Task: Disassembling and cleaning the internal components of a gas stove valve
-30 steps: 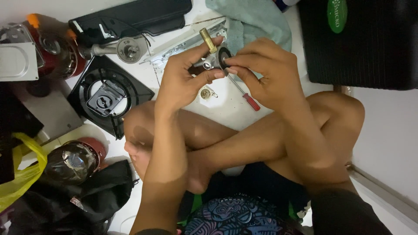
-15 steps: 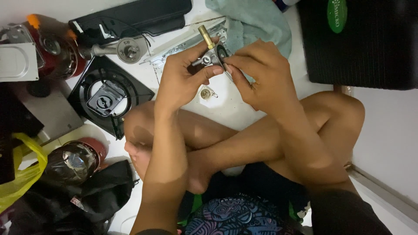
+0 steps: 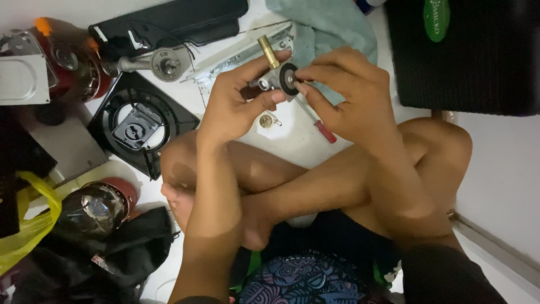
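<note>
Mid-assembly over my crossed legs: left hand (image 3: 236, 104) clamped on the small metal valve body (image 3: 271, 79) with brass stem (image 3: 268, 52), right hand (image 3: 343, 95) pinching the black disc (image 3: 289, 79) against its face; next it likely needs squaring and seating.
</note>
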